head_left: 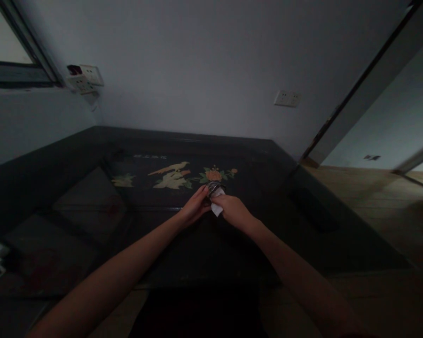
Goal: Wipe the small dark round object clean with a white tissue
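Observation:
Over the dark tabletop [197, 263], my two hands meet near the middle of the view. My left hand [196, 205] is closed on a small, dark, shiny, rounded object [215, 188] with bright glints on it. Its exact kind is too dim to make out. A crumpled white tissue [216, 208] is pinched in my right hand [234, 210] and lies against that object. The fingers partly cover both things.
The table has an inlaid panel with birds [172, 176] and an orange flower [213, 175]. A long black object [313, 209] lies on its right side. Wall sockets [287, 98] sit behind, with more sockets [86, 79] in the left corner. Wooden floor [359, 192] shows at right.

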### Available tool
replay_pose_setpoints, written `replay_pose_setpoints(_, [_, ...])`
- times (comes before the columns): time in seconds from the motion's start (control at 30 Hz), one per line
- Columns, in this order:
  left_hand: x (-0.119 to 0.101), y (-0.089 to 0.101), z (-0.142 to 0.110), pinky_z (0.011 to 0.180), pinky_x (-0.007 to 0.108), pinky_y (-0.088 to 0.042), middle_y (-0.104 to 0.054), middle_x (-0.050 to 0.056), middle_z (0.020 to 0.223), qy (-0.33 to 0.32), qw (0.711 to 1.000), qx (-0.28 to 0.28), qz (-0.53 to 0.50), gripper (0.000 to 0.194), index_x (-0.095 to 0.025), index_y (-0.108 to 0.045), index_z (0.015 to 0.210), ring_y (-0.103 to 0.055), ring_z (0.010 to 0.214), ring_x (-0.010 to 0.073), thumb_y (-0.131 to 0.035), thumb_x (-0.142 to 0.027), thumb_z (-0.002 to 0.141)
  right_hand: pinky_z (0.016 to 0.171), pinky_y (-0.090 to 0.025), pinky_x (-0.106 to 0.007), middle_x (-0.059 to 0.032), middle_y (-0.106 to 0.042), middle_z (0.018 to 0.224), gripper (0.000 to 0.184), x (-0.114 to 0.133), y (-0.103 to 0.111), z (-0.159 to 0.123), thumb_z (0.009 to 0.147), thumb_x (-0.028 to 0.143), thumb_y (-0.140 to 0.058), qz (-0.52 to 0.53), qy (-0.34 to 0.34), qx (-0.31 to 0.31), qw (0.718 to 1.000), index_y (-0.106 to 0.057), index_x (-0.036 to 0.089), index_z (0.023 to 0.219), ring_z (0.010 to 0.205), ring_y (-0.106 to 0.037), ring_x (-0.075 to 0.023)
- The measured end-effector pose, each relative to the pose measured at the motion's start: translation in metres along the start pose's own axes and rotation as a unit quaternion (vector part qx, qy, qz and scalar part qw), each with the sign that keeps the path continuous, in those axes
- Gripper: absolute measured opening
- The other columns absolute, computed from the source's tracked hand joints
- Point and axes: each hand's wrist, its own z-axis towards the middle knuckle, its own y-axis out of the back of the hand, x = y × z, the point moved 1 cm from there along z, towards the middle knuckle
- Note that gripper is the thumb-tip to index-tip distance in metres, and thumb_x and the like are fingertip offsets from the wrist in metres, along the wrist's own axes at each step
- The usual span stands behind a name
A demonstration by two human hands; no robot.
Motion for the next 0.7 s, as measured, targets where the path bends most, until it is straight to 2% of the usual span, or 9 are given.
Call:
replay_pose_setpoints(0.13, [0.0,0.0,0.0,0.074,0.029,-0.052,-0.064,0.006,0.104,0.0,1.0,0.003,0.01,0.028,-0.022,-0.061,0.104,-0.062,0.086,0.017,-0.067,-0.037,0.081,0.105,-0.037,-0.037,-0.0178,-0.067,0.112,0.031,0.0,-0.003,0.002,0.09,0.005,-0.042,-0.108,0.057,-0.003,0.992,-0.061,0.007,0.115,0.113,-0.059,-0.0235])
replay_pose_setpoints(0.23, [0.0,0.001,0.001,0.073,0.028,-0.052,-0.064,0.005,0.102,0.003,1.0,-0.004,0.009,0.028,-0.022,-0.061,0.102,-0.062,0.084,0.0162,-0.068,-0.038,0.08,0.101,-0.041,-0.036,-0.0175,-0.067,0.114,0.032,-0.001,-0.004,0.002,0.09,0.007,-0.042,-0.106,0.05,-0.001,0.993,-0.061,0.008,0.116,0.112,-0.059,-0.0237])
replay_pose_setpoints(0.33, [0.0,0.001,0.001,0.073,0.027,-0.052,-0.064,0.005,0.099,0.003,1.0,0.002,0.007,0.028,-0.021,-0.061,0.1,-0.062,0.082,0.0156,-0.069,-0.038,0.079,0.091,-0.046,-0.032,-0.0137,-0.068,0.113,0.034,-0.003,-0.004,0.001,0.087,0.005,-0.044,-0.029,0.009,-0.004,1.0,-0.065,0.013,0.111,0.105,-0.063,-0.0221])
replay_pose_setpoints(0.43, [0.0,0.0,0.0,0.073,0.026,-0.052,-0.065,0.005,0.098,-0.001,1.0,0.004,0.011,0.028,-0.022,-0.061,0.102,-0.062,0.082,0.0154,-0.069,-0.038,0.08,0.088,-0.046,-0.031,-0.0102,-0.071,0.109,0.036,-0.006,-0.005,0.001,0.08,0.004,-0.047,0.119,-0.014,-0.05,0.992,-0.069,0.016,0.105,0.1,-0.065,-0.0211])
replay_pose_setpoints(0.5, [0.0,-0.001,-0.001,0.074,0.028,-0.052,-0.065,0.005,0.097,-0.002,1.0,0.0,0.015,0.028,-0.022,-0.061,0.102,-0.062,0.083,0.0163,-0.068,-0.037,0.08,0.082,-0.047,-0.03,-0.0079,-0.073,0.101,0.036,-0.007,-0.009,0.004,0.077,0.005,-0.047,0.247,-0.029,-0.082,0.965,-0.072,0.016,0.1,0.091,-0.066,-0.02])
replay_pose_setpoints(0.6, [-0.001,-0.001,-0.001,0.075,0.032,-0.053,-0.064,0.005,0.095,0.0,1.0,-0.003,0.014,0.026,-0.022,-0.061,0.101,-0.062,0.084,0.0181,-0.067,-0.037,0.081,0.071,-0.049,-0.028,-0.0063,-0.074,0.091,0.036,-0.009,-0.017,0.008,0.074,0.008,-0.048,0.426,-0.082,-0.122,0.893,-0.072,0.015,0.099,0.079,-0.066,-0.0187])
replay_pose_setpoints(0.67, [0.0,0.0,0.0,0.075,0.033,-0.053,-0.064,0.005,0.094,-0.002,1.0,-0.005,0.01,0.025,-0.021,-0.061,0.1,-0.062,0.084,0.0183,-0.066,-0.037,0.082,0.071,-0.05,-0.029,-0.0068,-0.073,0.093,0.037,-0.008,-0.02,0.009,0.072,0.01,-0.051,0.482,-0.097,-0.136,0.86,-0.072,0.015,0.102,0.082,-0.066,-0.0195])
replay_pose_setpoints(0.7, [0.0,0.0,0.0,0.075,0.033,-0.053,-0.063,0.005,0.095,-0.003,1.0,-0.006,0.009,0.024,-0.021,-0.061,0.1,-0.062,0.084,0.0182,-0.065,-0.037,0.082,0.074,-0.05,-0.029,-0.0071,-0.073,0.095,0.038,-0.007,-0.02,0.009,0.071,0.01,-0.052,0.485,-0.09,-0.138,0.859,-0.071,0.015,0.104,0.086,-0.066,-0.0199])
